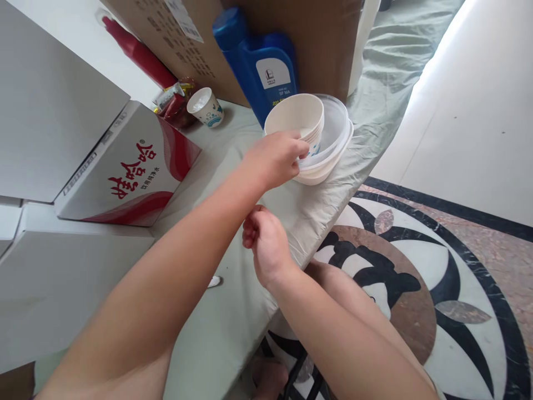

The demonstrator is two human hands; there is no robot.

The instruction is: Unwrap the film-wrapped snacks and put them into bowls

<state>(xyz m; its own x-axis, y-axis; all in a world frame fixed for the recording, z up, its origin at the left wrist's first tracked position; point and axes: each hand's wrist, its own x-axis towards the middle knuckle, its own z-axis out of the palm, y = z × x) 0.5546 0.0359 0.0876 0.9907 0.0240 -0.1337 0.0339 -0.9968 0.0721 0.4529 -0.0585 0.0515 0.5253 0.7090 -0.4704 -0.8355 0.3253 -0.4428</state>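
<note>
My left hand point(277, 158) reaches across the cloth-covered surface, its fingers closed on the near side of a stack of white paper bowls point(297, 114) with blue print. The stack leans inside round, pale plastic containers point(339, 147) near the surface's edge. My right hand point(268, 244) is curled into a fist beneath my left forearm. What it holds, if anything, is hidden. A small white object point(215, 281) shows partly from behind my left forearm.
A blue jug-shaped bottle point(260, 66) stands behind the bowls, against a brown cardboard box point(316, 44). Further left are a printed paper cup point(206, 108), a red bottle point(141, 55) and a white and red carton point(133, 172). Patterned floor point(466, 266) lies at right.
</note>
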